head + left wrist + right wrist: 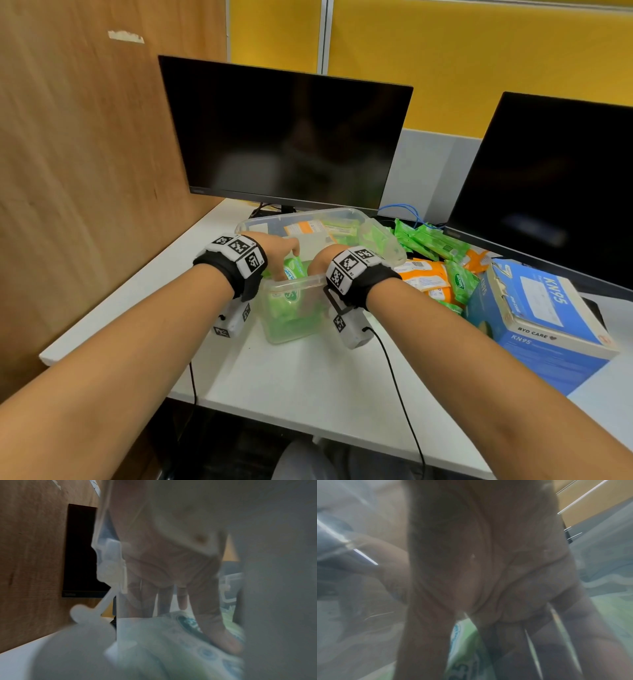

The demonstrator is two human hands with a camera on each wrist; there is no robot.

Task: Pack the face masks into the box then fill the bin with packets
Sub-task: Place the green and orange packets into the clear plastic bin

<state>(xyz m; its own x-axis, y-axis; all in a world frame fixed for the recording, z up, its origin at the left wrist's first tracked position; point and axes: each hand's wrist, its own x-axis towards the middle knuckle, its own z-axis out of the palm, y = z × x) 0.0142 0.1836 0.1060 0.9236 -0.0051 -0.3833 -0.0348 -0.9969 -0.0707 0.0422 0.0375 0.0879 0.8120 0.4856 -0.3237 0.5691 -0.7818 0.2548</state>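
A clear plastic bin (291, 282) stands on the white desk and holds several green packets. Both hands reach down into its near end. My left hand (281, 250) pinches an upright green packet (294, 268) between thumb and fingers; in the left wrist view the thumb (221, 639) lies on the packet (163, 642). My right hand (320, 260) is just right of it, its straight fingers pointing down onto a green packet (467, 666). The blue KN95 face mask box (541, 329) lies at the right, lid down.
A pile of loose green packets (428, 240) and orange packets (424, 274) lies between the bin and the box. Two dark monitors (284, 137) (555, 188) stand behind. A wooden partition (85, 171) walls the left side. A black cable (394, 383) trails off my right wrist.
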